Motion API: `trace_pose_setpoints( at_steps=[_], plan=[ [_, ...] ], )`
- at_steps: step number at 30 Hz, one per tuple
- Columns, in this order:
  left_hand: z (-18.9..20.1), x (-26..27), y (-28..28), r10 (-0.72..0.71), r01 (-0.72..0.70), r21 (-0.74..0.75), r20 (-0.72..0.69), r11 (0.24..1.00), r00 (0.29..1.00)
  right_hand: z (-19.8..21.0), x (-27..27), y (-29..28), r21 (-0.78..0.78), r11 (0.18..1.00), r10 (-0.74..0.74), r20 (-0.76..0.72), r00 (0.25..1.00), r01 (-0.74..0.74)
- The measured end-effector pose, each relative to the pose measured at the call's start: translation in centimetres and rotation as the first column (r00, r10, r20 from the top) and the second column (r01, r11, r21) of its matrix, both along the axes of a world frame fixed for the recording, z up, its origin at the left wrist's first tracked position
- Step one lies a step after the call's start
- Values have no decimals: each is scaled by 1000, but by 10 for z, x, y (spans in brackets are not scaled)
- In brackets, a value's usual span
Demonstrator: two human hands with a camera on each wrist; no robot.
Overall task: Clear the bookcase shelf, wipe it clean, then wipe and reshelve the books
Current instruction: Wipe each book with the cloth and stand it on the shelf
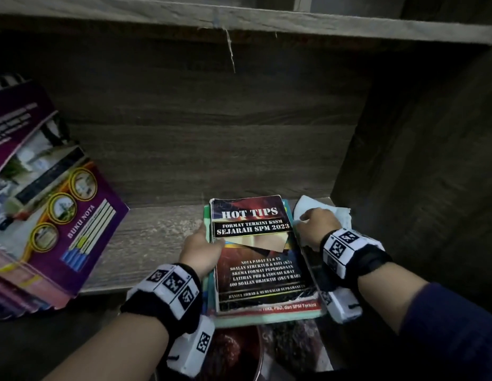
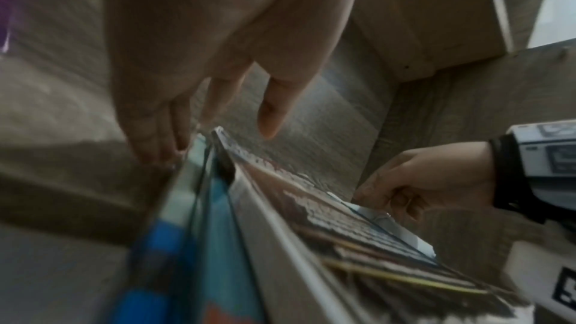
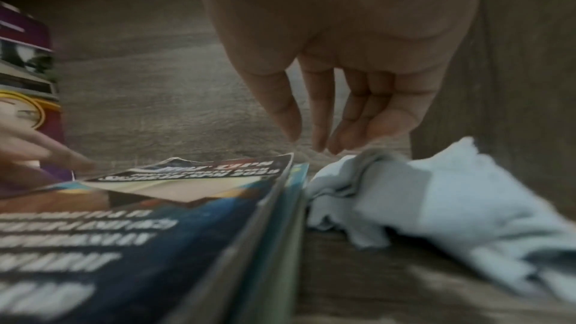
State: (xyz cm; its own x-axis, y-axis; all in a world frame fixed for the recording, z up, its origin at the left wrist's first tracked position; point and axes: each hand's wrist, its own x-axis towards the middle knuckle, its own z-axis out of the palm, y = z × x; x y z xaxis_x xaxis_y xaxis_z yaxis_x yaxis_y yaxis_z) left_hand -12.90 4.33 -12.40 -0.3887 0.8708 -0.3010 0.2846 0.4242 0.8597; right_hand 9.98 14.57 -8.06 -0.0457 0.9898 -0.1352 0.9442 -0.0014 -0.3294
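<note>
My left hand (image 1: 202,250) grips the flat book stack topped by the dark "HOT TIPS" paperback (image 1: 260,253). My right hand (image 1: 317,225), fingers relaxed, touches the pale blue cloth (image 3: 436,196) on the wooden shelf (image 1: 145,237).

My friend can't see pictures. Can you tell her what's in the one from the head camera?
Two hands reach into a wooden bookcase shelf, where a small stack of books topped by the HOT TIPS book lies flat. The left hand holds the stack's left edge, and the right hand rests on a pale cloth beside it. Purple notebooks lean at the left.
</note>
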Motion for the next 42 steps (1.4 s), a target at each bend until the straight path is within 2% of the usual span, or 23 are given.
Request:
trace_pose_setpoints(
  at_steps=[2,4,5,7,8,12,14,16,18,21,25,28,31,34,36,38,42],
  plan=[
    [18,-1,-14,-72,72,-15,-56,997,996,4,8,-3,55,998,8,91,996,-13],
    [32,-3,-32,-124,122,-25,-180,992,976,3,14,-7,101,993,31,203,979,-53],
    [40,-4,-42,-157,152,-37,-269,988,950,1,16,-9,131,988,48,261,964,-85],
    [45,-7,-61,-222,225,-52,-485,973,846,-8,20,-11,152,978,83,337,938,-142],
    [42,-9,-68,-255,255,-74,-530,964,809,-15,21,-10,117,982,98,354,930,-148],
    [22,-16,-77,-379,380,-98,-473,920,795,-39,24,1,-100,990,122,282,952,-97],
    [16,-19,-76,-442,431,-136,-465,892,767,-44,26,2,-101,986,160,319,934,-134],
    [10,-20,-75,-506,457,-228,-503,860,701,-42,31,2,-67,986,167,345,923,-153],
    [10,-20,-74,-522,468,-247,-532,849,667,-37,37,1,-63,985,172,332,928,-160],
    [8,-21,-75,-515,476,-229,-557,849,652,-16,42,-6,-76,985,170,267,948,-155],
    [4,-21,-77,-492,475,-197,-585,857,645,43,24,-25,61,979,183,151,971,-194],
    [4,-19,-77,-485,459,-208,-593,864,643,82,-13,-29,124,947,277,152,949,-297],
    [5,-19,-77,-478,452,-203,-583,868,657,94,-57,-22,77,912,384,185,905,-403],
    [2,-21,-75,-457,445,-174,-579,878,675,74,-93,-20,-170,870,493,362,791,-464],
    [-1,-23,-72,-446,438,-164,-581,884,681,51,-106,-18,-327,832,551,398,733,-448],
    [-5,-25,-71,-467,450,-184,-578,874,669,27,-108,-15,-350,833,539,342,770,-428],
    [-12,-23,-71,-492,464,-217,-601,859,630,-9,-101,-11,-252,869,486,279,828,-425]
  ],
)
